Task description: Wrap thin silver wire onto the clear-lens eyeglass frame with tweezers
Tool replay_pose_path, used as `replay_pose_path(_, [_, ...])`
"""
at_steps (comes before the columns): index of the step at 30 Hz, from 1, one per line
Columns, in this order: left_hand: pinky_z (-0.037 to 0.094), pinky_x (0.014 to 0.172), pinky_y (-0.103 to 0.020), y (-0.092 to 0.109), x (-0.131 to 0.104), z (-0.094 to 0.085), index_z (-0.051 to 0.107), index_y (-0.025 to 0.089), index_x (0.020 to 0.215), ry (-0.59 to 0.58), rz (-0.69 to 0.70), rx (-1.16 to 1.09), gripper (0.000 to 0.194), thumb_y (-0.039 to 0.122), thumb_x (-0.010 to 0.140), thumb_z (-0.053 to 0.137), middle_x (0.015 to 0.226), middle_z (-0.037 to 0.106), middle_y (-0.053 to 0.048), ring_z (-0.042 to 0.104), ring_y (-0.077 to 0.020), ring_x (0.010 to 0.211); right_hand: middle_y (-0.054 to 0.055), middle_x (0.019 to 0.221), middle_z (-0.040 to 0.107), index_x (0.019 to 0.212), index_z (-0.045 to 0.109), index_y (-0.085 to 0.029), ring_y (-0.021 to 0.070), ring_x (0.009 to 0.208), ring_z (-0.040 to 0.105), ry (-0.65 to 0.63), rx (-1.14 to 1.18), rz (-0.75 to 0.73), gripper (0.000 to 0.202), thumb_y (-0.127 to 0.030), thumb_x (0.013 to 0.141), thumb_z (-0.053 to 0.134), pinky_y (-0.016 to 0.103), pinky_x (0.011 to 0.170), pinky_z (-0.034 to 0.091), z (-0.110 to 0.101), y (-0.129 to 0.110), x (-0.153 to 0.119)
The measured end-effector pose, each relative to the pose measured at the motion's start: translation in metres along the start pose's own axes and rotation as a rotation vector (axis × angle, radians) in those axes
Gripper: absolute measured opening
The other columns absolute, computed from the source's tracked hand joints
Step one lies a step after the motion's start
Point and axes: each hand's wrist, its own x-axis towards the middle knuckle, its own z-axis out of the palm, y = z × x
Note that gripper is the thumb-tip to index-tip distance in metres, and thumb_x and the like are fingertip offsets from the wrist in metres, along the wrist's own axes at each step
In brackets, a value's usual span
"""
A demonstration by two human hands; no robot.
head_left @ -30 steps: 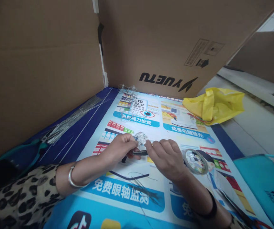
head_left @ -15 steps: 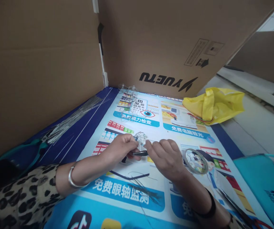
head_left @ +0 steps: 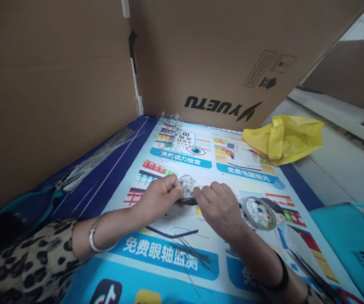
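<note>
My left hand (head_left: 163, 196) is closed, thumb and forefinger pinched at the lower left of a small openwork piece of thin wire (head_left: 186, 182). Opposite it, my right hand (head_left: 221, 209) is curled shut around a slim dark tool (head_left: 188, 202), which spans the gap between both hands just below the wire piece. Its handle end is hidden in my right fist and its tip by my left fingers, so its exact kind cannot be made out. Loose dark wire ends (head_left: 194, 254) lie on the printed sheet below my hands.
Long straight wires (head_left: 95, 162) and teal-handled scissors (head_left: 50, 196) lie at left. More wire shapes (head_left: 171, 131) sit by the cardboard wall (head_left: 200, 55). A tape roll (head_left: 260, 213), yellow bag (head_left: 291, 139), teal pouch (head_left: 343, 240) and dark pointed tool (head_left: 314, 272) are at right.
My hands have shifted slightly, with the left fingertips lower and closer over the dark tool. The tool lies a little higher and less of it shows. The surrounding things stay put.
</note>
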Motion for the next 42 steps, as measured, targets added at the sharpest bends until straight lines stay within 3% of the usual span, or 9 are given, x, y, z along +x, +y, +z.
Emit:
replay_pose_path(5, [0.036,0.05,-0.023,-0.004,-0.008,-0.002,0.049,0.017,0.071,0.071,0.366,0.479,0.019,0.023,0.086,0.041,0.057,0.055,0.002,0.05,-0.011,0.051,0.003,0.065,0.051,0.076,0.057,-0.017,0.0185,0.068,0.039,-0.097,0.104,0.054,0.011,-0.012,0.083,0.05,0.032,0.062,0.024,-0.001,-0.002,0.0])
replay_pose_path(9, [0.034,0.049,-0.025,-0.013,-0.01,0.0,0.048,0.017,0.073,0.071,0.712,0.701,0.016,0.016,0.084,0.037,0.056,0.056,0.001,0.049,-0.0118,0.049,0.002,0.065,0.053,0.07,0.054,-0.018,0.018,0.067,0.04,-0.183,0.186,0.057,0.013,-0.008,0.079,0.052,0.031,0.061,0.024,-0.001,-0.003,-0.003])
replay_pose_path(13, [0.032,0.048,-0.025,-0.021,-0.01,0.004,0.044,0.018,0.068,0.07,0.82,0.756,0.015,0.01,0.08,0.04,0.052,0.051,0.003,0.043,-0.0109,0.047,0.002,0.067,0.055,0.071,0.055,-0.018,0.0177,0.068,0.041,-0.241,0.246,0.051,0.013,-0.007,0.077,0.053,0.031,0.062,0.023,0.003,-0.003,-0.007])
replay_pose_path(18, [0.036,0.052,-0.025,-0.025,-0.01,0.007,0.049,0.017,0.071,0.071,0.738,0.667,0.015,0.013,0.084,0.043,0.056,0.054,0.002,0.048,-0.0107,0.05,0.002,0.068,0.055,0.071,0.056,-0.018,0.018,0.07,0.041,-0.221,0.313,0.074,0.012,-0.009,0.078,0.053,0.031,0.063,0.025,0.009,-0.004,-0.01])
replay_pose_path(22, [0.04,0.055,-0.022,-0.023,-0.009,0.005,0.055,0.018,0.078,0.101,0.427,0.454,0.014,0.02,0.087,0.044,0.065,0.06,0.002,0.054,-0.0097,0.057,0.004,0.072,0.056,0.079,0.06,-0.018,0.0196,0.074,0.043,-0.174,0.351,0.152,0.012,-0.009,0.076,0.052,0.032,0.066,0.028,0.012,-0.005,-0.017])
replay_pose_path(26, [0.043,0.061,-0.019,-0.02,-0.01,0.005,0.055,0.018,0.073,0.089,0.196,0.191,0.021,0.022,0.089,0.043,0.068,0.061,0.003,0.057,-0.0082,0.063,0.006,0.076,0.057,0.084,0.062,-0.017,0.0201,0.078,0.046,-0.164,0.471,0.349,0.016,-0.01,0.077,0.05,0.032,0.072,0.033,0.014,-0.004,-0.025])
replay_pose_path(30, [0.043,0.058,-0.018,-0.021,-0.013,0.008,0.056,0.017,0.071,0.062,0.196,0.158,0.021,0.022,0.088,0.044,0.065,0.059,0.003,0.055,-0.0073,0.059,0.005,0.078,0.058,0.087,0.062,-0.018,0.0192,0.08,0.048,-0.244,0.622,0.466,0.015,-0.014,0.08,0.049,0.031,0.075,0.036,0.014,-0.003,-0.026])
replay_pose_path(42, [0.044,0.058,-0.017,-0.029,-0.014,0.011,0.056,0.018,0.081,0.034,0.212,0.223,0.016,0.021,0.089,0.042,0.067,0.063,0.003,0.06,-0.0076,0.061,0.002,0.074,0.059,0.075,0.059,-0.018,0.0156,0.075,0.05,-0.433,0.757,0.476,0.014,-0.024,0.084,0.05,0.025,0.068,0.036,0.015,-0.006,-0.02])
